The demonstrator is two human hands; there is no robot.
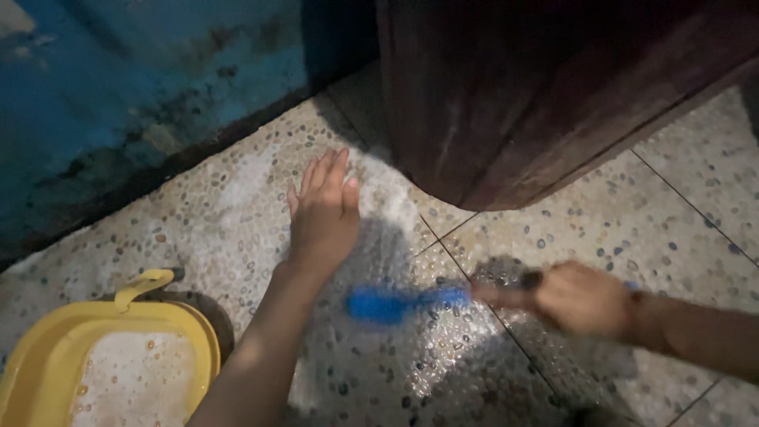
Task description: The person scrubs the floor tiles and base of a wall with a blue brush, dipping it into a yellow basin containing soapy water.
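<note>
I'm looking straight down at a wet pebble floor (601, 229), and the scrubbing step is on. My right hand (581, 299), at lower right of the frame, has its fingers curled tight round the handle of a blue brush (395, 304). The brush lies low on the tiles at centre bottom, its head pointing left, blurred, so I judge it is mid-stroke. My left hand (322, 212) sits just left of centre, palm down and flat on the floor, fingers stretched out together and holding nothing; it looks like a brace for my weight.

Foam (387, 198) whitens the tiles around that hand and runs up toward the dark wooden door (538, 95) at top centre. A yellow basin (47, 364) with a handle sits at bottom left, sudsy water inside, well apart from the brush. The blue wall (118, 71), grimy along its foot, fills the upper left.

My read: the patch between the two hands is well lathered, so the work is partway along. The next stroke calls for steady downward pressure and a firm hold, since the handle is likely slick. The flat hand sits just above the brush's line, so I'd keep strokes clear of those fingers.
</note>
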